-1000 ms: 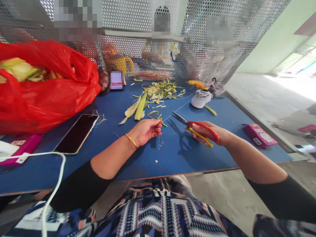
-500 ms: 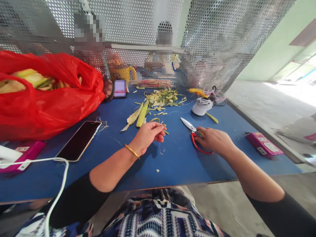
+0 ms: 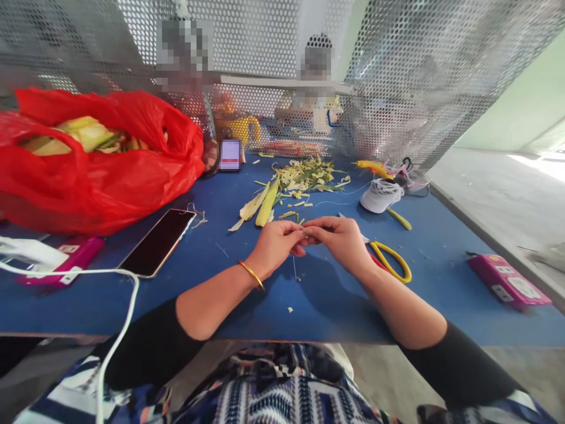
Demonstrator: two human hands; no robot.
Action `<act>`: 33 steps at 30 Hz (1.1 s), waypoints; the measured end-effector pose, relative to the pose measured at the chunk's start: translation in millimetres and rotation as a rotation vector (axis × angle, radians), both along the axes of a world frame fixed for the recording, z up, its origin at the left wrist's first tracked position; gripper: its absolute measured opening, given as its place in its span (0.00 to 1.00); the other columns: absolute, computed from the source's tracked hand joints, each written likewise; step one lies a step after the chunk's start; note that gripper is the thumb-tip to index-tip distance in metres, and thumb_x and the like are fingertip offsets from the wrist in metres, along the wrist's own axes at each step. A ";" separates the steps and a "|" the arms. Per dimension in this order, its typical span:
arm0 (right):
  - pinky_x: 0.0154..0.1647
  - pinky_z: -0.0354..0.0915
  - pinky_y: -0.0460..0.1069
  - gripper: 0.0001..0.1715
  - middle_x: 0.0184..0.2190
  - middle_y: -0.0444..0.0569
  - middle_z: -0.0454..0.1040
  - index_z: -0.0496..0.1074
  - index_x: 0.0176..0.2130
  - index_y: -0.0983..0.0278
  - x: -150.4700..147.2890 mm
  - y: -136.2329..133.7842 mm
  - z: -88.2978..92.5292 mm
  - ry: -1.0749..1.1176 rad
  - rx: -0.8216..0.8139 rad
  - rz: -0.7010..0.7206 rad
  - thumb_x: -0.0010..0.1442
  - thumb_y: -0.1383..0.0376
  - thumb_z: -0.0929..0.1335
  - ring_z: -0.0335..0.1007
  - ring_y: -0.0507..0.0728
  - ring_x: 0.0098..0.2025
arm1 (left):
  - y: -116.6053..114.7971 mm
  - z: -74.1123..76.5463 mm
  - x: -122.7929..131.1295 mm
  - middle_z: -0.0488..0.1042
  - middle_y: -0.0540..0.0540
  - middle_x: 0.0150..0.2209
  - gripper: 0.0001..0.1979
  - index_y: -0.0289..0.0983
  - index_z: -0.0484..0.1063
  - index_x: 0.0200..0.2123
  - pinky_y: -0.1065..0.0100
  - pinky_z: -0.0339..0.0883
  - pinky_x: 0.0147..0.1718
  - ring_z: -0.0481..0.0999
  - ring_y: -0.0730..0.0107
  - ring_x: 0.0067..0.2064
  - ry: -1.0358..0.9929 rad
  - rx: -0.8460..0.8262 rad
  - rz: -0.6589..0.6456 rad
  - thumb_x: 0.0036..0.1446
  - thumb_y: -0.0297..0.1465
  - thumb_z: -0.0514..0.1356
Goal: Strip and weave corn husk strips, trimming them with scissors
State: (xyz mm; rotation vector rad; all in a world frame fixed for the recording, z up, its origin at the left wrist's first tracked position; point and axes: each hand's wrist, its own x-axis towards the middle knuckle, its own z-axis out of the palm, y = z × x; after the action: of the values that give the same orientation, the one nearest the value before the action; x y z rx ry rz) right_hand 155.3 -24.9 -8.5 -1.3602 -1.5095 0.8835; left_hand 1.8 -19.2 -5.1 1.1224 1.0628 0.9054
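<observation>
Two bare hands meet at the fingertips above a smooth blue tabletop (image 3: 322,324); clock directions are read from that meeting point, 12 facing away from the person. The left hand (image 3: 277,244) is closed in a pinch on a small greenish piece (image 3: 306,237), whose form is mostly hidden by the fingers. The right hand (image 3: 342,242) pinches the same piece from 3 o'clock. One fine, pale thread (image 3: 295,268) hangs at 6 o'clock from beneath the left fingers.

Scissors with looped red and yellow handles (image 3: 405,268) rest just past 3 o'clock, their metal blades partly covered by the right hand. At 2 o'clock sits a rounded ball of white cord (image 3: 382,197). Thin, curled leaf scraps (image 3: 304,175) form a loose heap at 12 o'clock. Long, ribbed husk strips (image 3: 267,203), flat and tapered, lie toward 10 o'clock. A crumpled, glossy red plastic bag (image 3: 145,188) containing pale green husks (image 3: 86,131) stands toward 10 o'clock, well apart from the hands. A flat, dark-screened smartphone (image 3: 158,242) lies at 9 o'clock.
</observation>
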 end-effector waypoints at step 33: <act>0.36 0.65 0.50 0.11 0.29 0.46 0.78 0.77 0.31 0.63 28.8 23.2 -8.2 0.158 0.113 -0.104 0.50 0.57 0.72 0.70 0.54 0.31 | 45.3 -11.5 3.5 0.72 0.50 0.23 0.10 0.38 0.74 0.23 0.72 0.68 0.25 0.68 0.77 0.22 -0.083 -0.059 0.097 0.56 0.26 0.65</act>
State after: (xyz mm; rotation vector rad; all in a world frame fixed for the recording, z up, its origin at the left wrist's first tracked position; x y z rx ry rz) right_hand 184.1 -1.7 -16.6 -1.2455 -1.3362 0.8084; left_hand 5.4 26.1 -16.6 0.9830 1.0758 0.9828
